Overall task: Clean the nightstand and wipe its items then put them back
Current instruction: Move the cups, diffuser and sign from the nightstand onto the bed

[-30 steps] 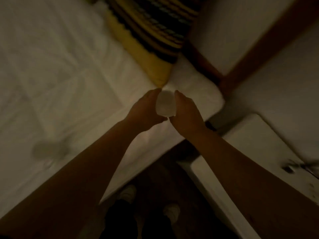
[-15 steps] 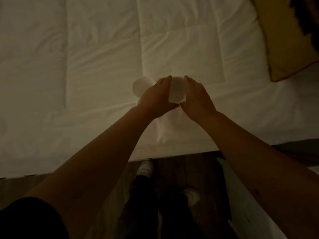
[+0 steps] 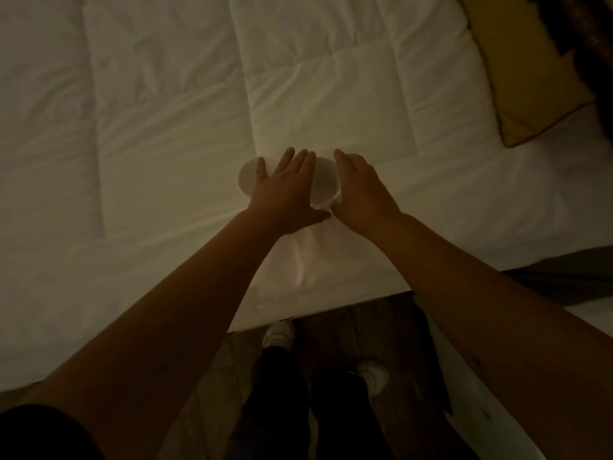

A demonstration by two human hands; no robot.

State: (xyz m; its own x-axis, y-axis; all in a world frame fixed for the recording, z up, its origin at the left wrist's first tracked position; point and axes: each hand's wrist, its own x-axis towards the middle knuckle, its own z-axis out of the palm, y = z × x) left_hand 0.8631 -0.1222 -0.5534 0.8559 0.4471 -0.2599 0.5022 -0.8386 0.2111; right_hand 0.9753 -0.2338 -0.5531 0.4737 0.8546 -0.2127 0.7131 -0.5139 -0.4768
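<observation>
Bed (image 3: pixel 166 127): white, fills upper frame
Left hand (image 3: pixel 285 190): fingers straight, over round object (image 3: pixel 246 175)
Right hand (image 3: pixel 361 190): touches cup (image 3: pixel 323 187)

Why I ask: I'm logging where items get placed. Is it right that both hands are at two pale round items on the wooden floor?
Not the floor: the head view shows the left hand and right hand at the pale round items on the white bed.

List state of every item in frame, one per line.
left hand: open, fingers straight, lying over both pale items
right hand: fingers curved against the right pale item; grip unclear
right pale round item: on the bed between the hands
left pale round item: on the bed, partly under the left hand
bed cover: white, wrinkled
yellow pillow: lying at the bed's right end
</observation>
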